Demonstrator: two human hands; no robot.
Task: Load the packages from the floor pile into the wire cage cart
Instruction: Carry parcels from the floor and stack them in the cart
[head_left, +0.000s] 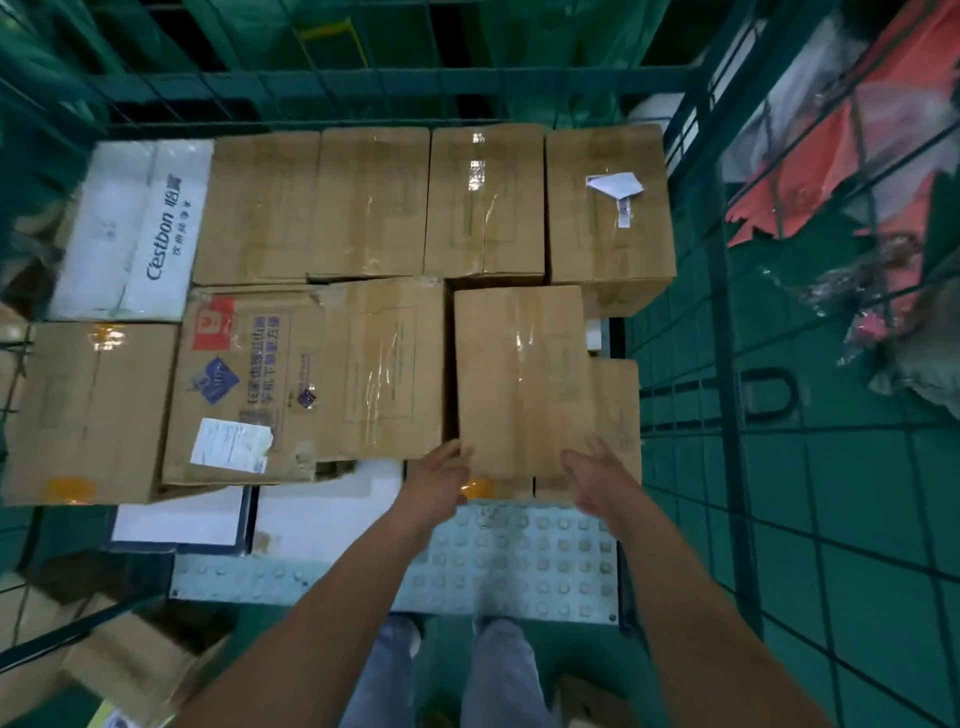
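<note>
I look down into the green wire cage cart (691, 322), packed with several cardboard boxes. A plain taped brown box (524, 379) lies on top at the front right of the stack. My left hand (441, 475) is at its near left corner with fingers extended, touching or just off the edge. My right hand (597, 478) hovers open at its near right corner, fingers spread and holding nothing. A printed box with a red logo (249, 384) lies to the left of it.
A white Cestbon pack (130, 228) sits at the back left. The cart's studded metal floor plate (519, 561) shows in front of the boxes. Loose cardboard boxes (124, 670) lie on the floor at lower left. Orange and grey bags (841, 156) lie beyond the right mesh wall.
</note>
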